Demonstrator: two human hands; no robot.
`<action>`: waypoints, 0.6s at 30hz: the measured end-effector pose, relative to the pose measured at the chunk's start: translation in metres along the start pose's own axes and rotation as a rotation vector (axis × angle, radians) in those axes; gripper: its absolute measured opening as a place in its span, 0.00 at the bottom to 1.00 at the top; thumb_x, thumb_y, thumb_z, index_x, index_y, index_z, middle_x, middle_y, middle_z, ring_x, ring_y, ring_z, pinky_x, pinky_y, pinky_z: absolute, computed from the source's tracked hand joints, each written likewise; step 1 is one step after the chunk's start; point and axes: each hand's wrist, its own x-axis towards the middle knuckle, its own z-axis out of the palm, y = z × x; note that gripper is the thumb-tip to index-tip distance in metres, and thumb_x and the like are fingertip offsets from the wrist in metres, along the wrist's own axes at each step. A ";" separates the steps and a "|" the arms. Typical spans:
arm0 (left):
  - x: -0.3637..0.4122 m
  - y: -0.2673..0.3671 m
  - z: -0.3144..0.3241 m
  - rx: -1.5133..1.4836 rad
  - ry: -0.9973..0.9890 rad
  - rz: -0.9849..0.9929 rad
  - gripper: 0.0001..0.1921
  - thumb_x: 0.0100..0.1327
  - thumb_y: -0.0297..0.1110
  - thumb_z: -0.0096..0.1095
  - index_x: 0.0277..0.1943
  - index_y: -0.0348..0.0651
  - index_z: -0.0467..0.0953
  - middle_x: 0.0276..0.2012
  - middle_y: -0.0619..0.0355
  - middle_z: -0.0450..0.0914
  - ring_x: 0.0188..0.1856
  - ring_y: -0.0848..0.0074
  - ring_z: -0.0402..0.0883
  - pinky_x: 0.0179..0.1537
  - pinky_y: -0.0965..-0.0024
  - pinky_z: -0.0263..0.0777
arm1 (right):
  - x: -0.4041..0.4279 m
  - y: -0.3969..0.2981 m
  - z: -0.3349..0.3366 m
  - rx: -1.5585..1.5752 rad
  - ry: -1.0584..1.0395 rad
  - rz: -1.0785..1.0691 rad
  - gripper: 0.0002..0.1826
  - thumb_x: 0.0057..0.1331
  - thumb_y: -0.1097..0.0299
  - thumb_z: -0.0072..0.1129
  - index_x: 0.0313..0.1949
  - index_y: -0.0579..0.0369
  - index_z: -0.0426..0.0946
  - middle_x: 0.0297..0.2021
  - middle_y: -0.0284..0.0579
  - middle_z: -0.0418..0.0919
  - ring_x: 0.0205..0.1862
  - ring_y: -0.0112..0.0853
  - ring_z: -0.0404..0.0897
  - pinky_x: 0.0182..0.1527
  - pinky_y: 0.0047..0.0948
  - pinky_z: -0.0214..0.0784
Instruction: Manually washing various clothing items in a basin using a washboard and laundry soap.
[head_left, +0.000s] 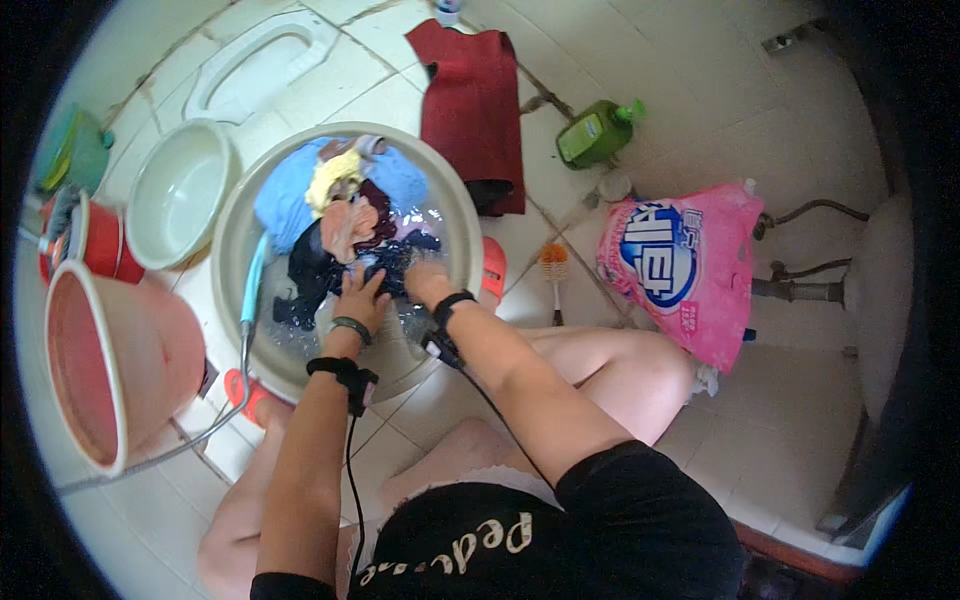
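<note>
A large round grey basin (230, 322) of water and laundry stands on the floor between my feet. My left hand (358, 301) lies with fingers spread at the near edge of a dark wet cloth (390, 262). On the right side of that cloth, my right hand (427, 280) reaches down into the water, its fingertips hidden. Beyond my hands are a blue cloth (289, 195), a yellow cloth (330, 184) and a peach cloth (349, 227). A black cloth (306, 259) floats left of them. The blue shower head (255, 281) leans over the basin's left rim.
At left stand a pale basin (180, 202), a pink bucket (154, 360) and a red bucket (124, 244). A red mat (472, 112) lies beyond. To the right are a green bottle (596, 135), an orange-bristled brush (555, 274) and a pink detergent bag (712, 262) near pipes (802, 291).
</note>
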 end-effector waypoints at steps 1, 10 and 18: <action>0.008 -0.002 0.001 -0.014 -0.004 0.020 0.26 0.62 0.46 0.53 0.64 0.63 0.61 0.70 0.52 0.45 0.70 0.52 0.47 0.60 0.38 0.52 | 0.007 0.003 -0.002 0.015 -0.050 -0.007 0.18 0.51 0.65 0.62 0.43 0.51 0.81 0.47 0.48 0.78 0.51 0.41 0.76 0.50 0.38 0.70; 0.019 -0.021 0.003 -0.023 0.040 0.130 0.31 0.59 0.41 0.58 0.65 0.63 0.57 0.70 0.51 0.44 0.70 0.52 0.46 0.62 0.41 0.52 | 0.001 0.016 -0.021 0.083 0.039 -0.135 0.21 0.48 0.54 0.62 0.39 0.52 0.82 0.51 0.49 0.76 0.56 0.42 0.72 0.50 0.41 0.69; -0.063 -0.012 -0.004 -0.582 -0.076 0.088 0.34 0.60 0.50 0.59 0.64 0.40 0.60 0.58 0.40 0.67 0.61 0.55 0.66 0.61 0.65 0.57 | -0.090 -0.016 -0.038 0.580 0.083 -0.232 0.25 0.51 0.52 0.56 0.38 0.64 0.79 0.38 0.60 0.78 0.41 0.45 0.80 0.45 0.39 0.70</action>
